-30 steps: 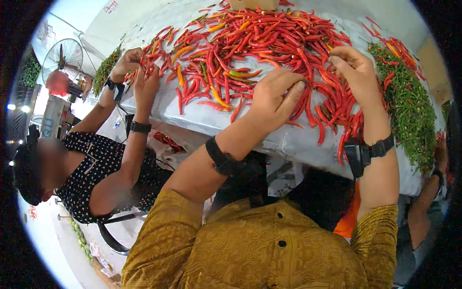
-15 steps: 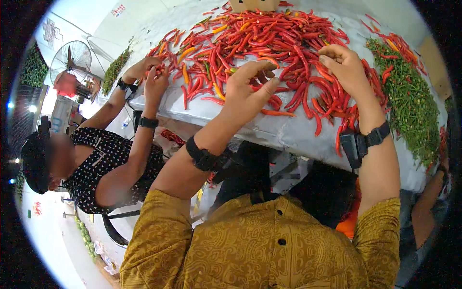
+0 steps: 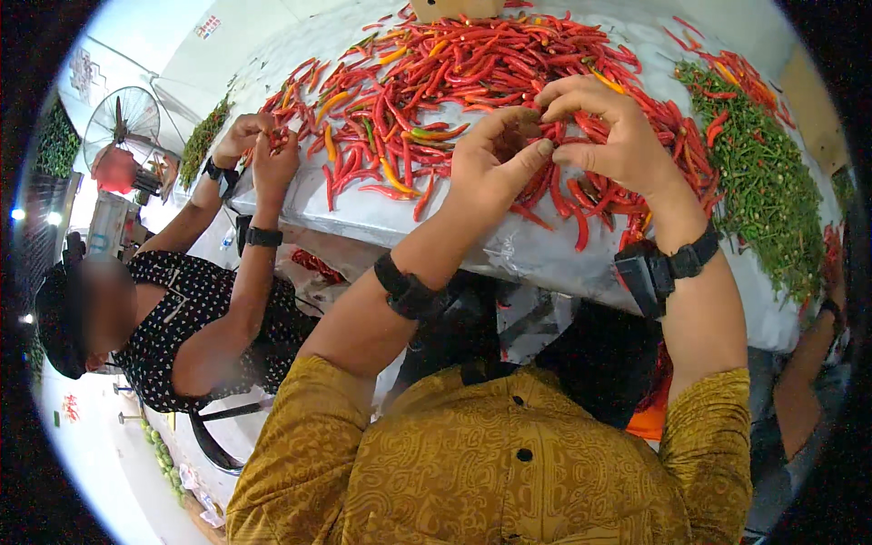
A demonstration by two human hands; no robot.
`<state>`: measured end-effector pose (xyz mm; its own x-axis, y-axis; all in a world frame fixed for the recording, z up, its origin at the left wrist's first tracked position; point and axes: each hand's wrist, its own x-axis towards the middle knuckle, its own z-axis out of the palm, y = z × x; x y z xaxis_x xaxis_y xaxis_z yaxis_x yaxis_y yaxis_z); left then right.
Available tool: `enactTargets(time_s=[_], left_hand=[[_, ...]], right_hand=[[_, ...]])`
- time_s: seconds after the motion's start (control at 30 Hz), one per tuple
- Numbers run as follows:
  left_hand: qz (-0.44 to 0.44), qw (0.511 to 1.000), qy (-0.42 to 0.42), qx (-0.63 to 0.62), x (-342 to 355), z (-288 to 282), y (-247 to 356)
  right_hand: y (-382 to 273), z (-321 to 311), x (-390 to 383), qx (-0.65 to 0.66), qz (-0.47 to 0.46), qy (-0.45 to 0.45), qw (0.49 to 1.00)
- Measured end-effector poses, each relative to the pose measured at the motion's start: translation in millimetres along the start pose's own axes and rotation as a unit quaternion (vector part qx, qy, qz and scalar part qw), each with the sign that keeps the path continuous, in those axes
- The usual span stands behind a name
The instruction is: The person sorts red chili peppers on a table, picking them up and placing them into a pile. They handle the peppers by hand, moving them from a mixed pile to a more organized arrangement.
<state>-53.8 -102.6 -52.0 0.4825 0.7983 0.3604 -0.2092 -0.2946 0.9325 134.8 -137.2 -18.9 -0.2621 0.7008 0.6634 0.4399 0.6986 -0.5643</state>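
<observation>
My left hand (image 3: 495, 159) is over a loose pile of red chilies (image 3: 490, 54), with some orange and greenish ones, on a pale table (image 3: 354, 227). Its fingers curl toward the thumb; whatever lies inside them is mostly hidden. My right hand (image 3: 604, 136) arches just beside it, thumb and bent fingers reaching to the left hand's fingertips. What it grips between them is too hidden to make out. Red chilies surround both hands, and a heap of small green stems or chilies (image 3: 754, 200) lies to their right.
A co-worker (image 3: 163, 336) sits at my left, both hands (image 3: 263, 145) at red chilies. Another person's arm (image 3: 799, 372) is at the right edge. A cardboard box (image 3: 454, 9) stands at the far side, a fan (image 3: 118, 127) at back left, another green heap (image 3: 200, 150) on the table's left.
My right hand has moved leftward from the pile to meet my left hand, which went up and left, then back right. The co-worker's hands shifted slightly.
</observation>
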Motion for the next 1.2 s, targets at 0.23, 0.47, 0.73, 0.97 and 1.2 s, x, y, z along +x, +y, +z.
enactTargets(time_s=[0.23, 0.47, 0.73, 0.97, 1.2], left_hand=[[0.012, 0.997, -0.013, -0.074, 1.6, -2.8, -1.8], [0.014, 0.996, -0.037, -0.076, 2.8, -6.3, -0.9], [-0.003, 0.995, -0.024, -0.097, 1.7, -5.1, 2.2], [0.0, 0.997, -0.03, -0.075, 1.8, -5.5, 1.5], [0.043, 0.997, -0.024, -0.06, 1.1, 1.2, 2.9]], right_hand=[[-11.0, 18.1, -0.6, -0.025, -0.009, -0.002, 1.0], [-13.0, 23.1, 0.8, -0.032, -0.01, 0.011, 0.999], [-20.4, 29.3, 2.7, -0.061, -0.008, 0.032, 0.998], [-31.0, 35.7, 5.5, -0.101, -0.035, 0.027, 0.994], [-33.2, 43.3, 5.3, -0.129, -0.057, 0.06, 0.988]])
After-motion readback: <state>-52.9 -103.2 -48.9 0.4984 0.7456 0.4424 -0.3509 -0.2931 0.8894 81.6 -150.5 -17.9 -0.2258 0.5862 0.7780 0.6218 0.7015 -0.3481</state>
